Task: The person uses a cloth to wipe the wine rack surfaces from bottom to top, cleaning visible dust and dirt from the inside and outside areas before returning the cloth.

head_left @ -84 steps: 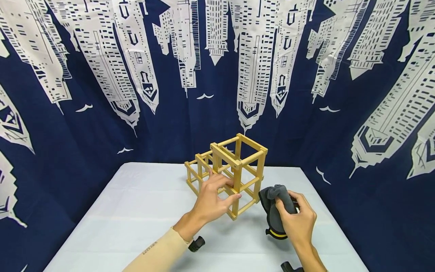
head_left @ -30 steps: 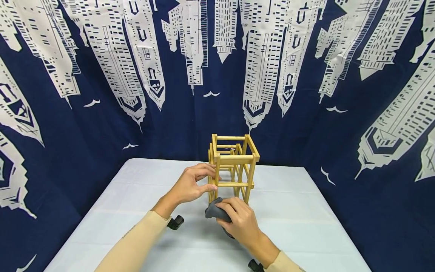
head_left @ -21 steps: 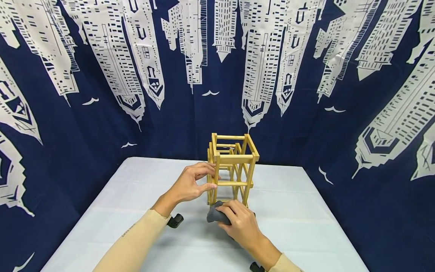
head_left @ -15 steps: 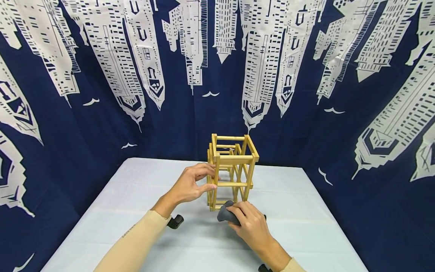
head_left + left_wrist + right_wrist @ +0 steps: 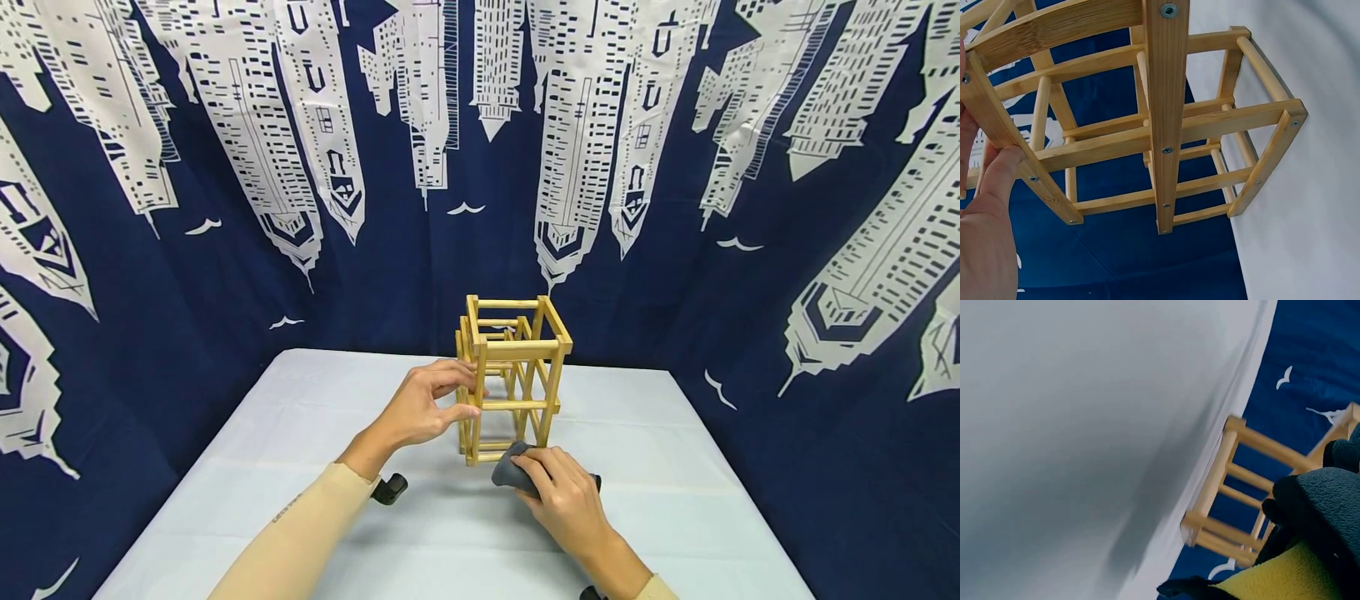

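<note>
A light wooden rack of stepped, open square frames [image 5: 517, 351] stands upright near the middle of the table, its tall end towards me. My left hand [image 5: 423, 408] grips the tall end's near left post, thumb in front and fingers reaching in behind. In the left wrist view the thumb presses against the wood [image 5: 1169, 112] beside a screw. A folded cleaning cloth [image 5: 510, 471] is pinched in my right hand [image 5: 566, 504], low by the rack's near right foot. Its grey and yellow plush sides [image 5: 1285, 575] and black edging show in the right wrist view. Whether cloth and rack touch is unclear.
A white cloth covers the table [image 5: 300, 467]. Behind and on both sides hangs a navy curtain [image 5: 420, 283] printed with white buildings and birds. Black camera mounts [image 5: 390, 489] sit at the wrists.
Since the oldest frame the rack has turned its tall end towards me, and the right hand has come left with the cloth. Over the last second that hand has slid rightward along the rack's base.
</note>
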Motion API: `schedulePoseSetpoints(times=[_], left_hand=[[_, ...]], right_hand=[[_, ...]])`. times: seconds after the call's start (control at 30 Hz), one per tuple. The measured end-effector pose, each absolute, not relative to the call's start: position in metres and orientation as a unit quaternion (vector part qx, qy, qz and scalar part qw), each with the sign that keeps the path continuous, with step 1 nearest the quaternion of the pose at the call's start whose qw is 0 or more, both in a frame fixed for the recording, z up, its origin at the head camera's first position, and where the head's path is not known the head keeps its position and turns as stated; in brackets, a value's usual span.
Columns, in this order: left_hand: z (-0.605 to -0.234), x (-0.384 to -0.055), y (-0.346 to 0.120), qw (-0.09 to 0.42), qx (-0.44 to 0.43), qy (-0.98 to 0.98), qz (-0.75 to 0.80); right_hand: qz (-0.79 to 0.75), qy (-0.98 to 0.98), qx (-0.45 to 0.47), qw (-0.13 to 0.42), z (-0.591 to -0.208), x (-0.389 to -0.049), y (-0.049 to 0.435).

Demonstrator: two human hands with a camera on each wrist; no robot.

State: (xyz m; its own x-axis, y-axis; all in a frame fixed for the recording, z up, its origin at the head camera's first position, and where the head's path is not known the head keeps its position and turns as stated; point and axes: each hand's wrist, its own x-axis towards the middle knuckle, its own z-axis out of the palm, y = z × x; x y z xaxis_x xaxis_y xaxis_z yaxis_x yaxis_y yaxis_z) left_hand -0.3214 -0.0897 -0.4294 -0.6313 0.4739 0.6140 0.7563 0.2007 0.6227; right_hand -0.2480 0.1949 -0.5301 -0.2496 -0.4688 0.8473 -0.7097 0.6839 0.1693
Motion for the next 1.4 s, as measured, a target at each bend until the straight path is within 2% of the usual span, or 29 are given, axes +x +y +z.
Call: schedulePoseSetpoints(times=[0.33,0.73,0.97,1.17,1.4], left_hand=[[-0.434,-0.321,-0.094,0.135,-0.384,-0.77,-0.491],[-0.425,-0.316,-0.088,0.137,-0.375,-0.784,-0.475],[-0.425,-0.314,-0.089,0.11,-0.352,-0.794,-0.483],[-0.424,-0.314,-0.089,0.107,-0.359,-0.786,-0.492],[-0.426,-0.313,-0.089,0.098,-0.362,-0.786,-0.491]], right_hand=[[0.145,-0.79,0.386,0.453,-0.53,-0.252,0.154],[0.14,-0.781,0.373,0.48,-0.528,-0.248,0.193],[0.171,-0.729,0.405,0.525,-0.523,-0.249,0.223],[0.162,-0.71,0.429,0.534,-0.511,-0.257,0.23],[0.158,-0.651,0.417,0.614,-0.469,-0.272,0.228]])
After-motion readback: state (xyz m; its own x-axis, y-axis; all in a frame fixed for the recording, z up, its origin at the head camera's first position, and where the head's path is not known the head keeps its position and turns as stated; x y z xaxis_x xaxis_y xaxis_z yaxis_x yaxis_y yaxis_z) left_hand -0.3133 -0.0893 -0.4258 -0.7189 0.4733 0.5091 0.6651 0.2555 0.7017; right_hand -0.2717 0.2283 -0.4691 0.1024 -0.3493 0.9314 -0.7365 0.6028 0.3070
